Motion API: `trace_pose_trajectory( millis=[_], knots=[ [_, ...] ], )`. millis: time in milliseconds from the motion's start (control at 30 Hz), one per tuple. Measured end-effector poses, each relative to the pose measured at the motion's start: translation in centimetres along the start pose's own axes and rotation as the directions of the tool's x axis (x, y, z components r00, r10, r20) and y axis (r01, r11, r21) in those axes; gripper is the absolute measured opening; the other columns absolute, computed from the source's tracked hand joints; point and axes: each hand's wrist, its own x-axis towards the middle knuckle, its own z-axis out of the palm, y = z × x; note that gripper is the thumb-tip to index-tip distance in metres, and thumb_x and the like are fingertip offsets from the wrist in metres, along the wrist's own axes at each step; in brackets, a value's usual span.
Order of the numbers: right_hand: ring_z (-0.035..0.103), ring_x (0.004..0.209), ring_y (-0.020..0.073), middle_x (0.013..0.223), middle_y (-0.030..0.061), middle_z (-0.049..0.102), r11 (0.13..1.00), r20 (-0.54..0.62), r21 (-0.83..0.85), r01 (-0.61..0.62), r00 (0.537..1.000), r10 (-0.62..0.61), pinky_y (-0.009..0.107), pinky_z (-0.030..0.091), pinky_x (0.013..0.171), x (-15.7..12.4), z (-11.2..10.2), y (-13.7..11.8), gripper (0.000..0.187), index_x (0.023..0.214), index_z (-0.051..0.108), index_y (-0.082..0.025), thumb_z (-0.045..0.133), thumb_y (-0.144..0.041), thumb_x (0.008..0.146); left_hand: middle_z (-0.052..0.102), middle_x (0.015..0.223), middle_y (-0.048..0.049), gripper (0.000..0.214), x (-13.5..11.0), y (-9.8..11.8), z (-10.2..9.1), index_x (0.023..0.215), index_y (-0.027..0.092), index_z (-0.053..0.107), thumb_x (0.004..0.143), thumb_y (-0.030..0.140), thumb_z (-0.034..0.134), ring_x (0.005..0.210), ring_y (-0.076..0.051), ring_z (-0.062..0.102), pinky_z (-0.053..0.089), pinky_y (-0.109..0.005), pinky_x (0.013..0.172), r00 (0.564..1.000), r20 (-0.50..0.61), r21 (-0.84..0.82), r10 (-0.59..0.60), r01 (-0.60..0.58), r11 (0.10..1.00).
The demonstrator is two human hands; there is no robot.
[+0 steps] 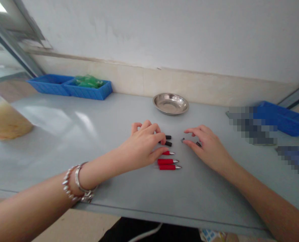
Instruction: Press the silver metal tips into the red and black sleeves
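My left hand (144, 143) rests on the grey table (63, 134) with its fingers curled over a row of short pen parts. Two of these are black (168, 143) and three are red with silver tips (168, 164); the hand covers their left ends. My right hand (207, 144) lies a little to the right, thumb and forefinger pinched on a small dark piece (183, 139). Another dark piece (198, 144) shows under its fingers. A beaded bracelet (76, 188) circles my left wrist.
A steel dish (171, 103) stands behind the hands near the wall. Two blue trays (71, 86) sit at the back left, one holding green items (88, 81). Another blue tray (283, 117) is at the right. A tan bag (5, 121) lies at the left edge.
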Motion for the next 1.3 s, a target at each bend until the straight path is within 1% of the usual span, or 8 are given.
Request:
trace_pose_trajectory(
  millis=[100,200,367,567,733,833,1067,1300],
  knots=[
    [0.052,0.086,0.0213,0.086,0.0082,0.056,1.000,0.017,0.020,0.009,1.000,-0.009,0.036,0.043,0.077,0.0,0.2,0.0,0.024,0.099,0.059,-0.015,0.053,-0.029,0.080,0.054,0.098,-0.0053,0.019,0.2,-0.2,0.3,0.100,0.022,0.057,0.085,0.027,0.046,0.089,-0.022,0.042,0.027,-0.037,0.072,0.997,-0.052,-0.025,-0.051,0.050,0.998],
    [0.051,0.086,0.0212,0.085,0.0079,0.055,0.999,0.015,0.033,0.016,1.000,-0.016,0.036,0.043,0.076,0.0,0.3,0.0,0.024,0.099,0.059,-0.016,0.051,-0.029,0.081,0.054,0.103,-0.0045,0.021,0.4,-0.6,0.8,0.104,0.024,0.055,0.085,0.025,0.047,0.089,-0.022,0.042,0.026,-0.036,0.073,0.996,-0.041,-0.030,-0.077,0.075,0.997],
    [0.049,0.088,0.0217,0.089,0.0093,0.054,0.998,-0.027,0.042,0.049,0.999,-0.048,0.038,0.043,0.079,0.0,0.5,0.0,0.031,0.108,0.056,-0.016,0.050,-0.032,0.081,0.055,0.101,-0.0032,0.021,0.5,-1.1,1.6,0.104,0.025,0.056,0.083,0.022,0.052,0.090,-0.021,0.043,0.025,-0.035,0.073,0.996,-0.014,-0.046,-0.086,0.085,0.995],
    [0.045,0.088,0.0228,0.096,0.0093,0.052,0.995,-0.031,-0.025,0.097,0.995,-0.098,0.042,0.039,0.081,0.2,0.5,-0.2,0.033,0.112,0.056,-0.023,0.048,-0.035,0.082,0.054,0.098,-0.0022,0.016,0.5,-1.1,1.6,0.097,0.023,0.058,0.082,0.021,0.053,0.091,-0.020,0.043,0.025,-0.033,0.073,0.996,-0.026,-0.080,-0.087,0.085,0.993],
    [0.045,0.084,0.0218,0.096,0.0093,0.053,0.990,0.026,-0.031,0.136,0.990,-0.135,0.041,0.040,0.078,0.1,0.5,-0.4,0.025,0.101,0.062,-0.023,0.047,-0.031,0.083,0.054,0.098,-0.0030,0.016,0.6,-1.2,1.6,0.095,0.023,0.058,0.079,0.021,0.057,0.091,-0.021,0.044,0.025,-0.033,0.072,0.997,-0.018,-0.102,-0.074,0.072,0.992],
    [0.046,0.084,0.0217,0.093,0.0091,0.054,0.988,0.033,-0.013,0.155,0.987,-0.154,0.040,0.040,0.077,0.1,0.6,-0.4,0.022,0.097,0.063,-0.022,0.047,-0.029,0.083,0.053,0.098,-0.0025,0.015,0.6,-1.2,1.6,0.094,0.023,0.059,0.079,0.020,0.058,0.091,-0.021,0.044,0.025,-0.034,0.073,0.996,-0.020,-0.111,-0.087,0.084,0.990],
    [0.045,0.088,0.0219,0.092,0.0089,0.053,0.990,0.029,0.039,0.132,0.991,-0.133,0.039,0.039,0.081,0.1,0.5,-0.8,0.028,0.104,0.059,-0.018,0.052,-0.033,0.081,0.052,0.099,-0.0032,0.016,0.6,-1.4,1.7,0.094,0.023,0.059,0.078,0.022,0.060,0.092,-0.022,0.043,0.025,-0.034,0.073,0.996,-0.024,-0.107,-0.088,0.085,0.991],
    [0.047,0.089,0.0231,0.093,0.0084,0.054,0.988,-0.001,0.068,0.136,0.991,-0.136,0.041,0.039,0.080,0.0,0.4,-0.9,0.028,0.104,0.056,-0.020,0.052,-0.035,0.080,0.051,0.098,-0.0034,0.014,0.7,-1.4,1.8,0.092,0.022,0.059,0.078,0.022,0.058,0.092,-0.022,0.042,0.026,-0.034,0.073,0.995,-0.010,-0.103,-0.101,0.100,0.990]
  ],
)
